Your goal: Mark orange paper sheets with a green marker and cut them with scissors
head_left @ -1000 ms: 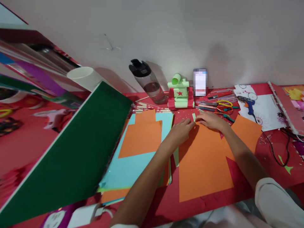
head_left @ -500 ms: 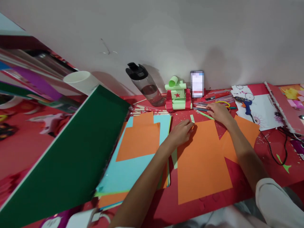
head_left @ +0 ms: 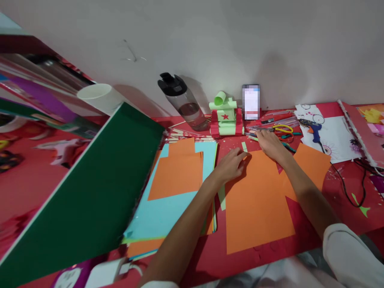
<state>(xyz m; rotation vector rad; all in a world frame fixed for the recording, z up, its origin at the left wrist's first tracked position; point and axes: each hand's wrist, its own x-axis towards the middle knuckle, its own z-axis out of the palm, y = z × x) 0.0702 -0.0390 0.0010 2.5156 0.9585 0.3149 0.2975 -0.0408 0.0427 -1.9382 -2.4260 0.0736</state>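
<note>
A large orange paper sheet [head_left: 258, 208] lies on the red table in front of me. My left hand [head_left: 232, 164] is at its upper left corner, fingers curled and closed on the paper's edge. My right hand [head_left: 270, 145] is just past the sheet's top edge. Its fingers close over a light green pen [head_left: 253, 138], whose left end shows beside them. A small pale green paper strip [head_left: 244, 147] lies between the hands. Yellow-handled scissors [head_left: 283, 129] lie right behind my right hand. Another orange piece [head_left: 313, 166] is partly under my right forearm.
On the left, orange pieces [head_left: 177, 176] lie on light blue sheets [head_left: 168, 216] beside a tilted green board [head_left: 90, 188]. Along the wall stand a bottle [head_left: 187, 106], a green-and-red paper model [head_left: 226, 118] and a phone [head_left: 251, 103]. A blue glue gun [head_left: 315, 132] with a cord lies right.
My right hand has shifted slightly left and down onto the light green pen, uncovering more of the scissors. My left hand stays at the sheet's corner. The view has tilted a little.
</note>
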